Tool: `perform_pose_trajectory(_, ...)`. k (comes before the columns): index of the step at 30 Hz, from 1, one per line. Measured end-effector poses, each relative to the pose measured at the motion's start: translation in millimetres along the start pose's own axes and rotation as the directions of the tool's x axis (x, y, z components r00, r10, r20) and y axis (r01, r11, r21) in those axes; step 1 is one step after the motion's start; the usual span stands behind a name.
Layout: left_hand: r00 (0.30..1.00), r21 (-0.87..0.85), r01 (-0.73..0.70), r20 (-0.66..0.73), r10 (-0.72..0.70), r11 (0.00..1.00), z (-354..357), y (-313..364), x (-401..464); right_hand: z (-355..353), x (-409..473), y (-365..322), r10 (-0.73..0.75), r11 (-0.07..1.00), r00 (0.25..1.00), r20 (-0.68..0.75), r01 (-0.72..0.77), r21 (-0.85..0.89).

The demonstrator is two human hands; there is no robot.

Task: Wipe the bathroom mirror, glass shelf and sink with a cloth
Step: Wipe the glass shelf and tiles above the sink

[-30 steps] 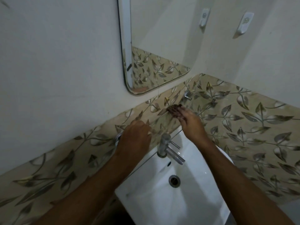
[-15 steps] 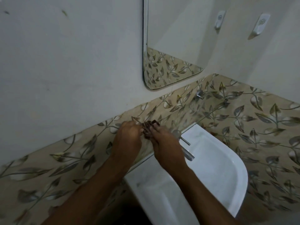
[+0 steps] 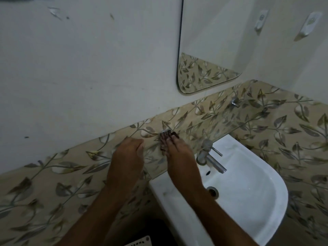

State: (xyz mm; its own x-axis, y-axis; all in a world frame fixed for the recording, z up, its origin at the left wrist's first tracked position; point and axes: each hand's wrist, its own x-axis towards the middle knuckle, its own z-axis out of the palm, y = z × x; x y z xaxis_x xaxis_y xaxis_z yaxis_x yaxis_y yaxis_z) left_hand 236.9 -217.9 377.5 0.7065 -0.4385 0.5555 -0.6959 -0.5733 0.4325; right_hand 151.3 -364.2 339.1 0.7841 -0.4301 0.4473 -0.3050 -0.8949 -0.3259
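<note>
Mirror (image 3: 213, 41) top beyond the frame edge; cloth under right hand's fingers (image 3: 170, 141) unclear.

Glossy white ceramic sink (image 3: 252, 206) with polished chrome metal tap (image 3: 209, 157), clear smooth glass shelf (image 3: 221, 128) on a shiny metal bracket (image 3: 235, 103), glazed beige leaf-pattern tiles (image 3: 292, 125), matt scuffed white painted wall (image 3: 79, 68), reflective frameless mirror (image 3: 213, 41)
</note>
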Motion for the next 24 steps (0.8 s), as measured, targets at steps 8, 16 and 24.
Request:
perform_pose_trajectory(8, 0.999, -0.014, 0.024, -0.048, -0.025, 1.000, -15.8, -0.9, -11.9, 12.8, -24.4, -45.7, -0.257, 0.954, 0.965, 0.057, 0.244, 0.175)
perform_pose_trajectory(16, 0.998, 0.005, 0.010, 0.064, -0.010, 1.000, -7.6, -5.7, -25.3, -10.4, -41.2, 26.8, -0.408, 0.880, 0.913, -0.007, 0.396, 0.262)
perform_pose_trajectory(24, 0.997, -0.005, 0.067, 0.026, -0.067, 0.998, -7.8, 2.5, -29.9, 4.0, -12.2, -12.6, -0.216, 0.970, 0.976, -0.025, 0.218, 0.104)
